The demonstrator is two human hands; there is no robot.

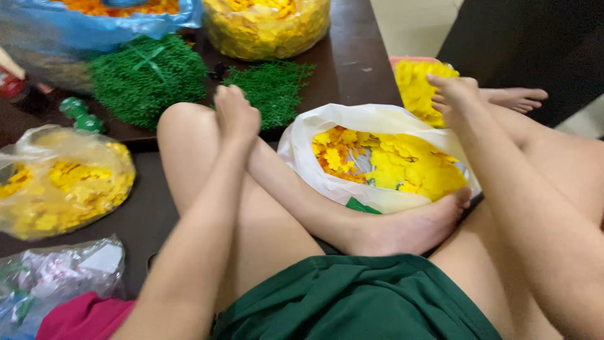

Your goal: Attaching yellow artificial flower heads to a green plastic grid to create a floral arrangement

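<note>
My left hand [236, 115] is stretched out over my raised left knee, seen from behind with its fingers bunched together; anything in it is hidden. It hovers just before a green mesh pad [272, 89]. My right hand [454, 92] reaches to the far right, its curled fingers resting on a heap of yellow artificial flowers [415, 85] in a pink tray [409, 60]. Between my legs lies an open white plastic bag [302, 145] holding yellow and orange flowers [390, 164].
A larger green mesh bundle [148, 79] lies at the back left on the dark table [352, 60]. Around it are clear bags of yellow flowers [60, 186] [267, 25], a blue bag [100, 28], green beads [80, 113] and crumpled wrappers [56, 274].
</note>
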